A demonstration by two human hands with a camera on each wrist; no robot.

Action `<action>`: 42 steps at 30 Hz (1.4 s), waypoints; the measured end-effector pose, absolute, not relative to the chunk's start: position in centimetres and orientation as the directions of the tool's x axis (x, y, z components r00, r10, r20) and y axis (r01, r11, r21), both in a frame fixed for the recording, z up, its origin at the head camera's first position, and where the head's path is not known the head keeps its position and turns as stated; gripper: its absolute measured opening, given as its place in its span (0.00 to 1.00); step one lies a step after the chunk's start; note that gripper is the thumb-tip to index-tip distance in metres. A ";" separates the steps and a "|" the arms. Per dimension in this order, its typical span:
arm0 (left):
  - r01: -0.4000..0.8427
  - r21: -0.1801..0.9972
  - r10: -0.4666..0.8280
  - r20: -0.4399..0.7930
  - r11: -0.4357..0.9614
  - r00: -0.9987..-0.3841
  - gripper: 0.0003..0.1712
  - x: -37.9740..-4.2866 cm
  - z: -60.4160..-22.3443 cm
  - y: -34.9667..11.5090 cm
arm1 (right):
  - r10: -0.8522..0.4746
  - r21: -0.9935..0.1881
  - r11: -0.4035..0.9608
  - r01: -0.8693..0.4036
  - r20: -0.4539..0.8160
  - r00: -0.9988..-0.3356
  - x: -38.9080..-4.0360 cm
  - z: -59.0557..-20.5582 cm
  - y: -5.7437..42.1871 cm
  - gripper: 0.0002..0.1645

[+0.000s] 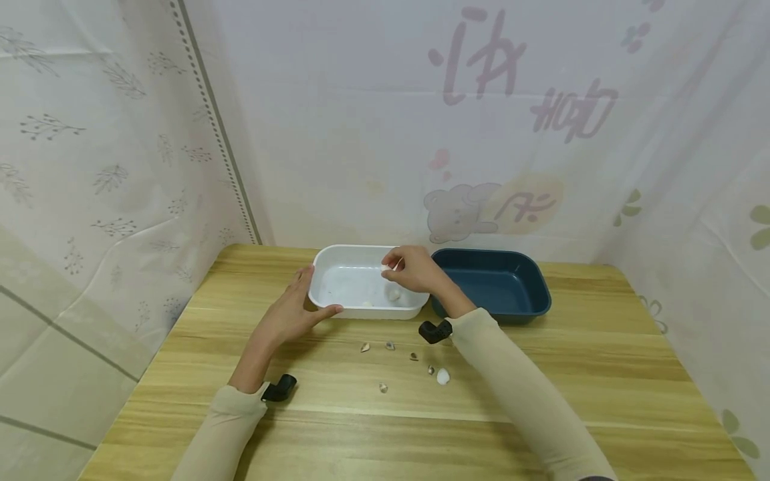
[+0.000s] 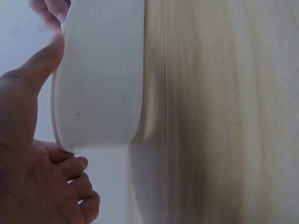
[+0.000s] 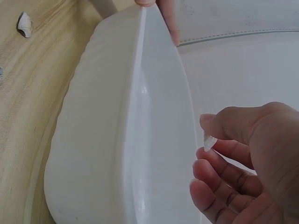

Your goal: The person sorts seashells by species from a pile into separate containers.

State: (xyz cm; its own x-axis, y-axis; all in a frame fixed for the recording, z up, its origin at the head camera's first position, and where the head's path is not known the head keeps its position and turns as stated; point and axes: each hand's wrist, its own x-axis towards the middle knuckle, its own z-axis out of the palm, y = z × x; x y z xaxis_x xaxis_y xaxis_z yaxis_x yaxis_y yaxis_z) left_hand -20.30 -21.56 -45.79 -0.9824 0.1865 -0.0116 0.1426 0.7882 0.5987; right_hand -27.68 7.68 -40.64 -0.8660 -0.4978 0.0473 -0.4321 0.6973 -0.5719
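Note:
My left hand [image 1: 293, 310] holds the left end of a white plastic basin [image 1: 337, 312], thumb along the front rim and fingers at the end wall. In the right wrist view, a small whitish shell [image 3: 209, 141] is pinched between the thumb and index finger of my right hand [image 3: 247, 158]. That hand is above the right part of the basin. Below it, a pale shell [image 1: 394, 294] lies inside, with another light piece [image 1: 367, 304] near the front wall. A white shell [image 1: 443, 377] and several small brownish shells [image 1: 414, 357] are scattered on the table in front.
A dark blue basin [image 1: 502, 317] stands right beside the white one, partly behind my right wrist. Both are near the back edge of the wooden table [image 1: 337, 434]. Printed curtains [image 1: 337, 167] hang behind and at both sides.

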 end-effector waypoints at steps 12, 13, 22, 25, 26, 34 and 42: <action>0.127 0.600 0.182 -0.032 0.790 -0.983 0.72 -20.2 -46.1 -21.5 | -0.469 -0.582 0.728 -0.362 -0.039 -0.882 -28.5 -41.7 6.8 0.21; 0.128 0.600 0.183 -0.031 0.790 -0.983 0.73 -20.2 -46.1 -21.6 | -0.465 -0.581 0.733 -0.354 -0.050 -0.884 -28.5 -41.8 6.8 0.22; 0.144 0.606 0.186 -0.008 0.782 -0.982 0.72 -20.3 -45.9 -21.5 | -0.480 -0.610 0.707 -0.357 -0.043 -0.876 -27.6 -41.2 7.7 0.31; 0.154 0.604 0.190 0.003 0.782 -0.982 0.71 -20.3 -45.9 -21.5 | -0.490 -0.612 0.694 -0.379 -0.016 -0.871 -27.1 -41.0 8.4 0.33; 0.153 0.601 0.191 0.000 0.784 -0.982 0.72 -20.4 -45.9 -21.5 | -0.492 -0.612 0.690 -0.386 -0.005 -0.871 -26.9 -41.0 8.7 0.33; 0.144 0.597 0.191 -0.016 0.790 -0.982 0.72 -20.4 -45.8 -21.6 | -0.489 -0.631 0.665 -0.400 0.038 -0.872 -25.3 -40.7 10.5 0.36; 0.149 0.603 0.195 -0.011 0.784 -0.981 0.72 -20.3 -45.8 -21.5 | -0.454 -0.644 0.653 -0.397 0.086 -0.887 -23.3 -39.9 12.0 0.36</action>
